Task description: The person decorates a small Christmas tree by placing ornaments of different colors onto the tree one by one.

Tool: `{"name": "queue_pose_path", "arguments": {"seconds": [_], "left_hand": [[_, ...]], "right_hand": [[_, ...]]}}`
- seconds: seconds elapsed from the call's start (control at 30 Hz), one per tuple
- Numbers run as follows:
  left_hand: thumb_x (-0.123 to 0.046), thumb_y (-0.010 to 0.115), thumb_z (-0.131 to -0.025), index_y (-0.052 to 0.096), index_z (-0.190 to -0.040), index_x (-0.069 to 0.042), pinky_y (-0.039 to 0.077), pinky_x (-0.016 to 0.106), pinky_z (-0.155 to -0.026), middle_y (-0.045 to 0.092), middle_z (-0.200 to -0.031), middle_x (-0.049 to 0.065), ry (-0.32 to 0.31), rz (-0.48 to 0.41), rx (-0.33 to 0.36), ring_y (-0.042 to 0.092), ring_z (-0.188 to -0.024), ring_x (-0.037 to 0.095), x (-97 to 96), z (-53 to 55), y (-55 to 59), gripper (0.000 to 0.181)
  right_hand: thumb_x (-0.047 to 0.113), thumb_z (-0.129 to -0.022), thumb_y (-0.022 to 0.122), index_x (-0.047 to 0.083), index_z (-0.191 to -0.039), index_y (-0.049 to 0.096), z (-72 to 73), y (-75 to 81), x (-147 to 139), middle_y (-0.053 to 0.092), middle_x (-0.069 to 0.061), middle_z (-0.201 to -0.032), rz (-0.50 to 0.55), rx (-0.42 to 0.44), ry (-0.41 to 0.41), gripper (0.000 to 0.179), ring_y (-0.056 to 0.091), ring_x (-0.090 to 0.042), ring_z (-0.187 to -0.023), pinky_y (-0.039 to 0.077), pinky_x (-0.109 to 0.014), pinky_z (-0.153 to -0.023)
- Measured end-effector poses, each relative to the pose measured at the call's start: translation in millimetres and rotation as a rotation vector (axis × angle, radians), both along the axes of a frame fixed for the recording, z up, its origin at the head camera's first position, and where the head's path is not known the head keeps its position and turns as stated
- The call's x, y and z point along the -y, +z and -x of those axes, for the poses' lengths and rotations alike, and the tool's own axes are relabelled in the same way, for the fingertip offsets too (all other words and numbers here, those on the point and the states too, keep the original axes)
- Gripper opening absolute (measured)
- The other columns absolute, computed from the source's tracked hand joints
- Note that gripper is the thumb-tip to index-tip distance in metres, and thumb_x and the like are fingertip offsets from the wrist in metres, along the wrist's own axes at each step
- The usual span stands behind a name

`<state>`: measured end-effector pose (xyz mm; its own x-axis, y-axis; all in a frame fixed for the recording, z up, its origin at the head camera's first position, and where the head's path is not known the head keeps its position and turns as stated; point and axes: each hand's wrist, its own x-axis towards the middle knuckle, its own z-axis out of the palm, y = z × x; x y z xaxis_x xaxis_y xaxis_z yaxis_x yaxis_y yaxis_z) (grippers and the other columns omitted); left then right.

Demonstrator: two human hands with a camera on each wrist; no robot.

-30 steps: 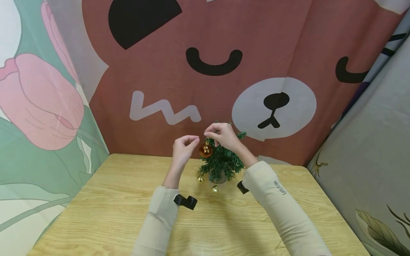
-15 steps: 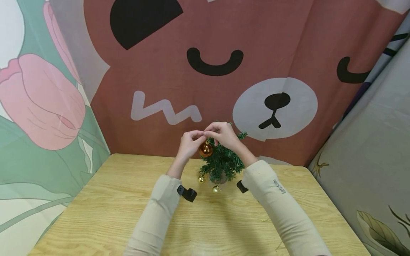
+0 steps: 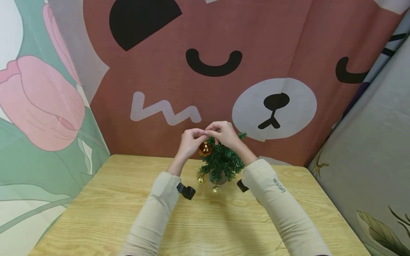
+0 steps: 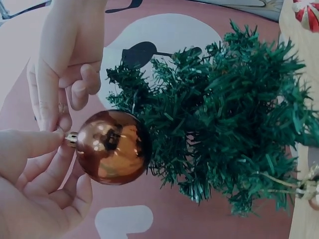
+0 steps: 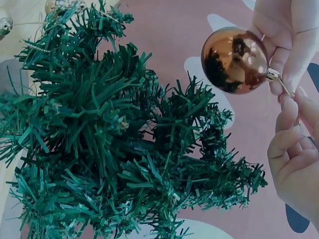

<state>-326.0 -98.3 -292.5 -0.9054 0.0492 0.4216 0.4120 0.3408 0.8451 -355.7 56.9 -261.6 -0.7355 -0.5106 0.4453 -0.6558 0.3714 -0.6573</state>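
A shiny copper-coloured bauble [image 3: 205, 149] hangs by a thin gold cord [image 5: 284, 87] at the left side of a small green artificial Christmas tree [image 3: 225, 161]. My left hand [image 3: 190, 143] pinches the cord between thumb and forefinger, close to the gold cap [image 4: 72, 140]. Fingertip to fingertip with it, my right hand [image 3: 225, 136] pinches the same cord just above. In the left wrist view the other fingers of both hands are loosely bent. Exactly where the cord runs between the fingertips is partly hidden.
Two small gold baubles [image 3: 201, 180] hang low on the tree, which stands in a pot on a wooden table [image 3: 128, 199]. Bits of gold cord [image 3: 264, 220] lie at the right. A red-and-white ornament [image 4: 308, 14] shows in the left wrist view. A printed curtain [image 3: 160, 71] hangs behind.
My left hand has moved right and slightly up, from apart to meeting the right hand's fingertips at the cord. The right hand and the bauble have barely shifted.
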Motion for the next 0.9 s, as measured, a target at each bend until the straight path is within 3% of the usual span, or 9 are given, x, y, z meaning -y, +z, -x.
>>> {"name": "queue_pose_path", "arguments": {"seconds": [0.17, 0.4, 0.7, 0.9], "left_hand": [[-0.012, 0.059, -0.090, 0.069, -0.094, 0.001, 0.047, 0.024, -0.058, 0.068, -0.084, 0.013, 0.033, 0.026, -0.007, 0.062, -0.073, 0.023, 2.1, 4.1, 1.6, 0.017], [-0.009, 0.058, -0.090, 0.070, -0.093, 0.000, 0.046, 0.023, -0.055, 0.068, -0.083, 0.012, 0.063, 0.130, -0.044, 0.061, -0.071, 0.022, 2.0, 10.9, 4.2, 0.015], [-0.009, 0.057, -0.091, 0.069, -0.095, 0.000, 0.049, 0.030, -0.060, 0.069, -0.086, 0.012, 0.101, 0.221, -0.047, 0.063, -0.073, 0.023, 0.0, 23.8, 3.2, 0.015], [-0.012, 0.057, -0.091, 0.070, -0.095, -0.003, 0.049, 0.031, -0.062, 0.069, -0.089, 0.010, 0.140, 0.302, -0.023, 0.062, -0.073, 0.021, -1.4, 32.1, 4.2, 0.016]], "right_hand": [[0.011, -0.088, 0.061, 0.000, -0.092, 0.070, 2.9, -0.4, -1.6, 0.067, -0.019, -0.083, -0.043, 0.007, -0.019, 0.014, 0.053, -0.042, -0.050, 0.038, -0.024, -0.040], [0.011, -0.088, 0.062, 0.000, -0.094, 0.069, 8.6, 1.2, 0.3, 0.067, -0.020, -0.084, -0.123, 0.022, -0.069, 0.015, 0.054, -0.040, -0.051, 0.038, -0.024, -0.042], [0.012, -0.090, 0.059, 0.001, -0.094, 0.071, 13.0, 8.4, 10.6, 0.067, -0.018, -0.074, -0.272, 0.015, -0.180, 0.017, 0.057, -0.032, -0.051, 0.044, -0.023, -0.048], [0.011, -0.091, 0.057, 0.000, -0.100, 0.070, 15.4, 8.1, 12.9, 0.067, -0.018, -0.072, -0.292, 0.075, -0.248, 0.019, 0.055, -0.020, -0.042, 0.042, -0.023, -0.039]]}}
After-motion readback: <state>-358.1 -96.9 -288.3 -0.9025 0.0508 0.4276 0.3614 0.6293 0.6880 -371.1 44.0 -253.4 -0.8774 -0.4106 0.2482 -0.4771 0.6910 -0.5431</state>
